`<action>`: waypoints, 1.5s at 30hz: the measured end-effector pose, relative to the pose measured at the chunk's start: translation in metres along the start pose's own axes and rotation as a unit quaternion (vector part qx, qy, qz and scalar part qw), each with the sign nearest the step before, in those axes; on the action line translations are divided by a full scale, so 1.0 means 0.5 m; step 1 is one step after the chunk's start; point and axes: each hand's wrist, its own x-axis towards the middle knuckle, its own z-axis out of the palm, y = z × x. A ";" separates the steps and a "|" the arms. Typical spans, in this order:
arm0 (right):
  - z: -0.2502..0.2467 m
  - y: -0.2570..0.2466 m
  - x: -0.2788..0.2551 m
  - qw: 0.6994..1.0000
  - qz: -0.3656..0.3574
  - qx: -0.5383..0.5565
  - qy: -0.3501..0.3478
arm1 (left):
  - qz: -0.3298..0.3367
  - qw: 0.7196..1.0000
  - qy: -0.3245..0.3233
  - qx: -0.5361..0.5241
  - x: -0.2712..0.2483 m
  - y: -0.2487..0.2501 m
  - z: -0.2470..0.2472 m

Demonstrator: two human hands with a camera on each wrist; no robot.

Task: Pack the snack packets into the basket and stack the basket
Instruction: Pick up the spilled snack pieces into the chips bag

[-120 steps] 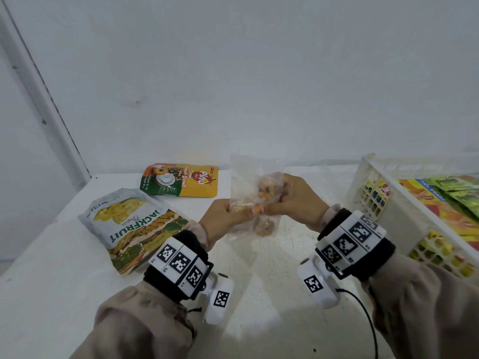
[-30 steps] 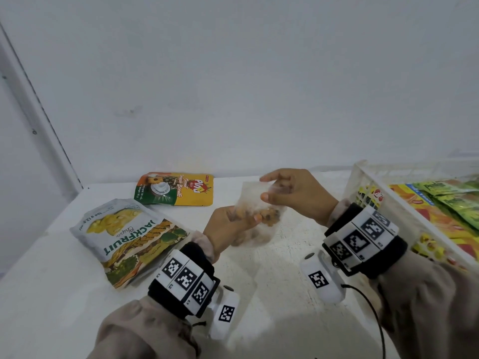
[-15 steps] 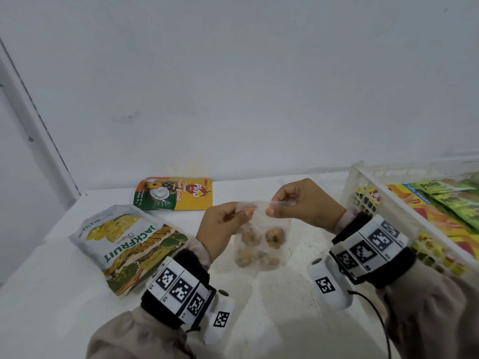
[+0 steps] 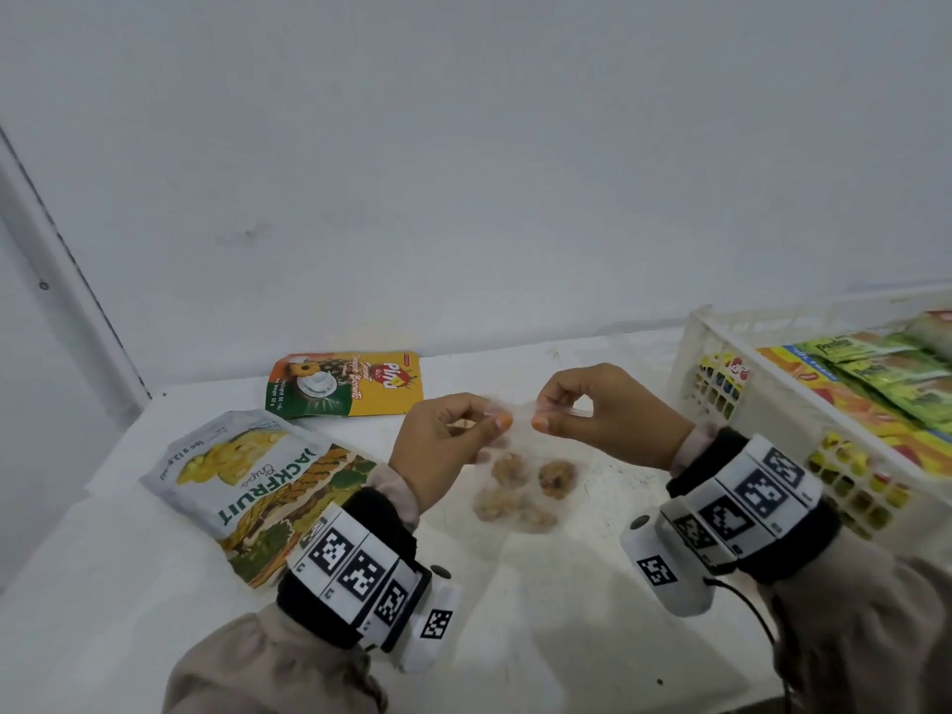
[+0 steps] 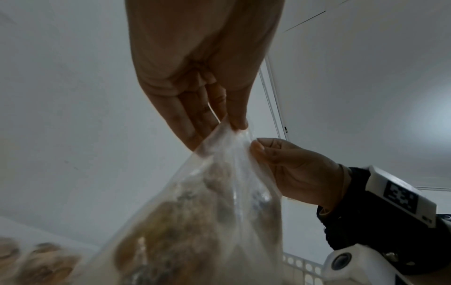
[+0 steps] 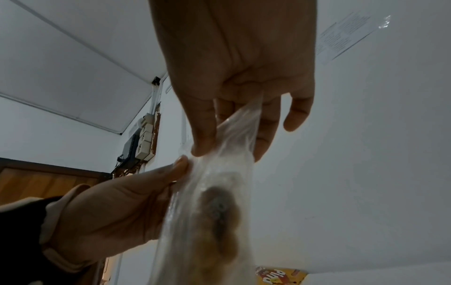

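A clear plastic bag of brown cookies hangs above the white table, held up by its top edge. My left hand pinches the top left corner and my right hand pinches the top right. Seen from the left wrist, the left hand grips the bag from above, with the right hand beside it. In the right wrist view the right hand pinches the bag next to the left hand. The white basket at right holds several packets.
A Jackfruit chips packet lies on the table left of my left wrist. A yellow and green biscuit packet lies farther back near the wall, and it shows again in the right wrist view. The wall stands close behind the table.
The bag was bunched between both hands; now it hangs flat from its top edge, the cookies settled at the bottom. Both hands have shifted to the upper corners.
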 end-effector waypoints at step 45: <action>-0.136 0.150 -0.226 0.958 0.265 0.000 0.107 | -0.255 0.955 -0.134 -0.071 0.042 -0.021 0.297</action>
